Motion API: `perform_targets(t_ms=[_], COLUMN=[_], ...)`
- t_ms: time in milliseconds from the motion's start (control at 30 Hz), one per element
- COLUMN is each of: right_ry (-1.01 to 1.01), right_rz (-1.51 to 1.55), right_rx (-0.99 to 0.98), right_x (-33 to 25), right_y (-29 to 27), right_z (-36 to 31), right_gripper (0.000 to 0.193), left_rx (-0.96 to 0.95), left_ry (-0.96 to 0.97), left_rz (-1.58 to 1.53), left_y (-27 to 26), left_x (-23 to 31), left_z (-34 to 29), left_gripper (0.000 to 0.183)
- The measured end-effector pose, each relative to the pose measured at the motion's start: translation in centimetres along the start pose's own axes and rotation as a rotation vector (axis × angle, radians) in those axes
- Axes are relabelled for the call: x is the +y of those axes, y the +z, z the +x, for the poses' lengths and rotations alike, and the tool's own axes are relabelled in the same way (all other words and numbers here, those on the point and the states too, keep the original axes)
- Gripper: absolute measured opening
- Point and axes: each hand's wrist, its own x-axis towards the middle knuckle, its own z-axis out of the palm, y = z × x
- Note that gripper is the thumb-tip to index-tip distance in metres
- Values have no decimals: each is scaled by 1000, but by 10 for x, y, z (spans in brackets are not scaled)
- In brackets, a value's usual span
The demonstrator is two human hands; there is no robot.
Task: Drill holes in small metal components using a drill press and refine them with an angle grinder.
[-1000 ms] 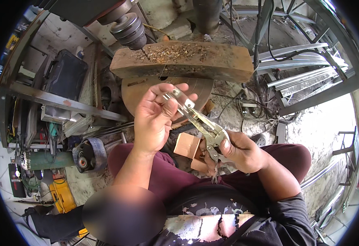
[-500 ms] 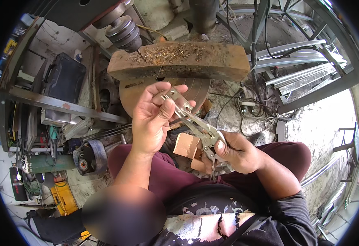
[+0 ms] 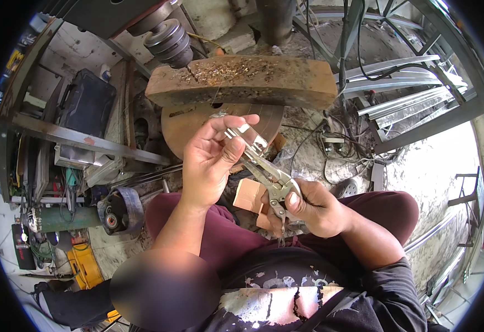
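Note:
My right hand [image 3: 320, 210] is wrapped round a pair of silver locking pliers [image 3: 278, 187], its thumb lying over the pivot area. The jaws point up and to the left, and they meet a small shiny metal plate [image 3: 247, 134] with at least one hole. My left hand [image 3: 206, 166] pinches that plate by its left side between thumb and fingers. Light glints off the plate, so its exact shape is hard to make out. Both hands are above my lap, on the near side of the wooden block [image 3: 242, 95].
A drill chuck [image 3: 168, 44] with a bit hangs over the left end of the block, which is strewn with metal shavings. Below it is a round metal table [image 3: 181, 124]. An open cardboard box [image 3: 249, 195] lies near my lap. Metal profiles [image 3: 408, 102] and cables stand right.
The plate and my left hand have shifted slightly to the right. The plate has tilted and catches more light. My right hand keeps its grip on the locking pliers.

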Motion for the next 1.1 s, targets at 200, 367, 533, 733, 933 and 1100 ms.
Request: perform_targets(t_ms=[200,367,533,733,933,1100], right_ry=[-81,-107,-43,-30,-39,-57], right_rz=[3,9,2,37,93,87], right_rx=[-2,3,51,6,16,4], right_x=[4,8,6,14,17,34], right_y=[5,6,9,8,17,25], right_z=[3,2,1,4,7,6], right_gripper=[47,45,41,51,31,33], left_rx=[13,0,2,32,11,50], left_ry=[-12,-40,12,56,-87,-152], left_rz=[-50,-37,13,85,-200,-393], left_y=[2,3,6,10,33,51], left_x=[4,3,2,-4,-12,-18], left_z=[-2,-5,-6,-8,-14,-26], left_gripper=[27,26,26,40,55,33])
